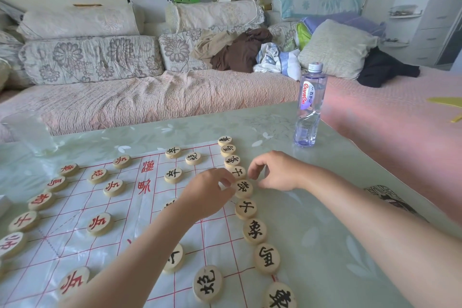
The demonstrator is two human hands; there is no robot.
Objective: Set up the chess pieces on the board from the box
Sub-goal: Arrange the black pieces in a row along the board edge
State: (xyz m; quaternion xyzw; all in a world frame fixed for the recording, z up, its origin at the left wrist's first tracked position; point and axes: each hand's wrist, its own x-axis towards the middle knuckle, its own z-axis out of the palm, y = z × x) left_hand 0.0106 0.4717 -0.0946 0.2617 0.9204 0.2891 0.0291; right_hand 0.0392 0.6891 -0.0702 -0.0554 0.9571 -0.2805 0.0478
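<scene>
The chess board (75, 240), a white sheet with red lines, lies on the table. Red-lettered wooden pieces (100, 224) stand along its left side and black-lettered pieces (255, 231) in a column down its right edge. My left hand (205, 195) reaches across the board, and its thumb and forefinger pinch the left rim of a black piece (243, 189) in the middle of that column. My right hand (277, 171) hovers just right of the column with loosely curled fingers that hold nothing, close to the black piece (237, 172) above.
A water bottle (308, 105) stands upright at the table's far right. A clear plastic container (30, 132) sits at the far left corner, and a white object (3, 205) shows at the left edge. A sofa with cushions and clothes lies behind the table (325, 232).
</scene>
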